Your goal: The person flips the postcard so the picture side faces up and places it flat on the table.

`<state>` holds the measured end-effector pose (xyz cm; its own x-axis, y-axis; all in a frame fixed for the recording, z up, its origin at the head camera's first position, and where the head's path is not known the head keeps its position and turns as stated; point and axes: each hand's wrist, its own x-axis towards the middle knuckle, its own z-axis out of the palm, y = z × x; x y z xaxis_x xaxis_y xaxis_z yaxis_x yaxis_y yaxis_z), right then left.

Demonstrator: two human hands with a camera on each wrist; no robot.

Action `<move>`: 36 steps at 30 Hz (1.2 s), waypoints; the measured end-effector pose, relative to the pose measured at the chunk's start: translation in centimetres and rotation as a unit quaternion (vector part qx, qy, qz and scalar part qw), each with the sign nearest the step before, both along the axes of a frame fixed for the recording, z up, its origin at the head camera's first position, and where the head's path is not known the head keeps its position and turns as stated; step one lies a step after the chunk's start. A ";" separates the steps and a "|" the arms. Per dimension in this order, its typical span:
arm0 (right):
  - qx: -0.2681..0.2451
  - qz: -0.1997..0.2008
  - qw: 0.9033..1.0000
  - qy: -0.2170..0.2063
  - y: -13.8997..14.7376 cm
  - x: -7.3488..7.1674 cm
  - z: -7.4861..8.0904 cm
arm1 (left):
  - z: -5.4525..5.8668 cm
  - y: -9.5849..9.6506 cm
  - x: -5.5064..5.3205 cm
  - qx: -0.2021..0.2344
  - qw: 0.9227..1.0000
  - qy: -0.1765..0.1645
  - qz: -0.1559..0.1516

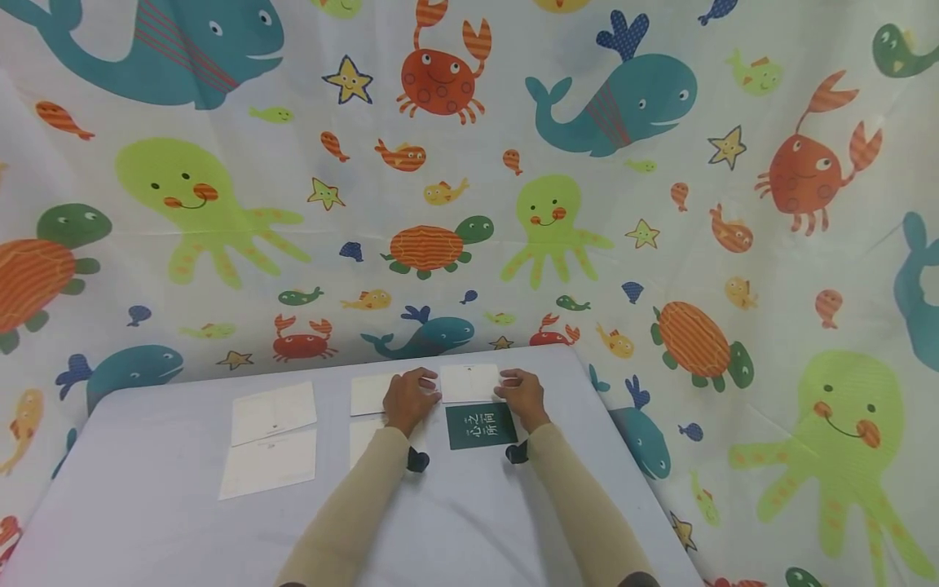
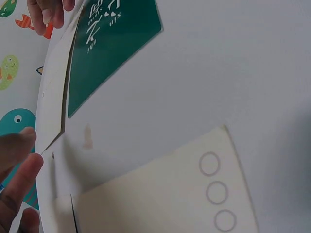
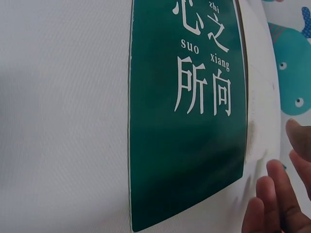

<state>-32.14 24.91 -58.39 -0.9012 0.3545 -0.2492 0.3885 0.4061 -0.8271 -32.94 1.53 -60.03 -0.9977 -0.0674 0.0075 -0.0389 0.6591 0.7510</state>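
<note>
At the back right of the table lies a white card (image 1: 469, 385), with a hand at each short side. My left hand (image 1: 411, 399) is at its left edge; the thumb and index fingertips (image 2: 33, 162) come right to the card's corner, slightly parted. On the other side, my right hand (image 1: 524, 398) has its fingers (image 3: 277, 179) extended beside the right edge. Directly in front of this card is a dark green card (image 1: 480, 425) with white Chinese characters, lying flat between my wrists.
Two more white cards, a rear one (image 1: 372, 393) and a front one (image 2: 165, 194) with printed circles, lie left of my left hand, partly covered by it. Farther left, a white card (image 1: 273, 412) sits behind another (image 1: 270, 466). A sea-animal curtain (image 1: 455, 179) hangs behind the table (image 1: 169, 522).
</note>
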 end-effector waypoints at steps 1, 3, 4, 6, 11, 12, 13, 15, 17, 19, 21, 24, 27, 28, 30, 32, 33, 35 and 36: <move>0.003 0.001 1.000 0.001 0.0 0.0 -0.1 | 0.0 0.1 0.0 0.000 1.000 -0.001 -0.002; 0.006 -0.001 1.000 0.001 -0.1 0.0 -0.2 | -0.1 0.3 0.1 -0.002 1.000 0.001 -0.008; 0.007 -0.003 1.000 0.000 -0.2 0.0 -0.3 | -0.1 0.4 0.1 -0.003 1.000 0.001 -0.011; 0.010 -0.008 1.000 -0.005 -0.3 0.0 -0.3 | -0.1 0.5 0.3 -0.006 1.000 0.003 -0.014; 0.009 -0.015 1.000 -0.021 -0.7 0.0 -0.4 | -0.2 0.8 0.6 0.002 1.000 0.007 -0.017; 0.009 -0.015 1.000 -0.022 -0.7 0.0 -0.4 | -0.2 0.9 0.7 0.006 1.000 0.009 -0.018; 0.008 -0.016 1.000 -0.022 -0.7 0.0 -0.5 | -0.2 1.0 0.7 0.011 1.000 0.010 -0.020; 0.002 -0.018 1.000 -0.022 -0.7 0.0 -0.5 | -0.3 1.1 0.7 0.021 0.999 0.010 -0.022; -0.006 -0.020 1.000 -0.020 -0.7 0.0 -0.4 | -0.4 1.2 0.7 0.033 0.999 0.003 -0.018; -0.014 -0.022 1.000 -0.015 -0.6 0.1 -0.4 | -0.4 1.3 0.6 0.048 0.999 -0.007 -0.009; -0.020 -0.024 0.999 -0.005 -0.6 0.1 -0.3 | -0.3 1.3 0.6 0.066 0.998 -0.017 0.001; -0.024 -0.028 0.999 0.013 -0.6 0.2 -0.3 | -0.1 1.4 0.5 0.092 0.995 -0.027 0.017; -0.026 -0.036 0.999 0.028 -0.6 0.2 -0.3 | 0.4 1.5 0.5 0.109 0.993 -0.026 0.029; -0.025 -0.038 0.998 0.032 -0.6 0.2 -0.3 | 0.5 1.5 0.5 0.113 0.993 -0.025 0.031; -0.029 -0.042 0.998 0.033 -0.5 0.2 -0.2 | 0.5 1.5 0.4 0.120 0.992 -0.021 0.037; -0.035 -0.042 0.998 0.033 -0.5 0.3 0.1 | 0.6 1.5 0.3 0.135 0.990 -0.023 0.046; -0.037 -0.041 0.998 0.034 -0.5 0.4 0.2 | 0.6 1.5 0.3 0.143 0.988 -0.025 0.052; -0.042 -0.037 0.998 0.032 -0.6 0.5 0.4 | 0.7 1.5 0.2 0.163 0.984 -0.030 0.065; -0.043 -0.036 0.998 0.032 -0.6 0.6 0.5 | 0.7 1.5 0.2 0.174 0.982 -0.035 0.072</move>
